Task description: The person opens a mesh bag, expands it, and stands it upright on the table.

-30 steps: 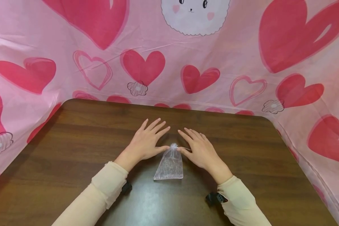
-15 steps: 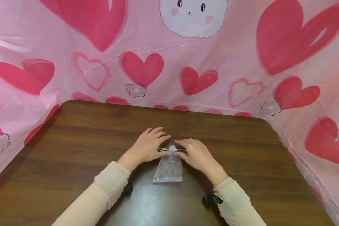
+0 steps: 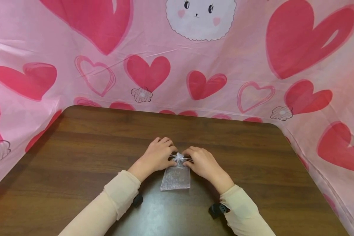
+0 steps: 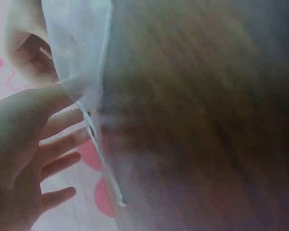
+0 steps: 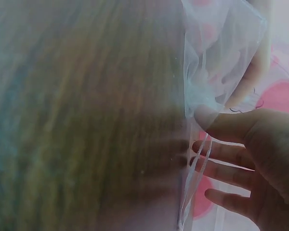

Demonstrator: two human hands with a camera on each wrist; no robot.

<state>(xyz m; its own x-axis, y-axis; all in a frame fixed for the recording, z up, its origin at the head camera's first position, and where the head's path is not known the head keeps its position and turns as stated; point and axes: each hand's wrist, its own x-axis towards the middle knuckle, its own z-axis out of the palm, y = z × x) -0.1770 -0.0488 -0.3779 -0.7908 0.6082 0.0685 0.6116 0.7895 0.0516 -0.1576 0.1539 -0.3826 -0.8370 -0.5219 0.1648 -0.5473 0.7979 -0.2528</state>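
A small sheer white organza drawstring bag (image 3: 176,178) lies on the brown table, its gathered neck pointing away from me. White cords (image 5: 200,168) stick out from both sides of the neck. My left hand (image 3: 157,156) is at the left of the neck, its thumb touching the bag. From the right, my right hand (image 3: 204,164) touches the neck with its thumb (image 5: 226,125). In the wrist views, the fingers of both hands extend beyond the cords, with a gap between thumb and fingers. The bag looks flat, and no contents show.
The wood-grain table (image 3: 88,141) has rounded far corners. A pink cloth (image 3: 183,49) printed with hearts hangs behind it and along both sides. Black wrist cameras (image 3: 217,210) sit under the cream sleeves (image 3: 118,193).
Both hands have come down and closer to the bag's neck, and their spread fingers have bent inward. The bag stays in nearly the same place.
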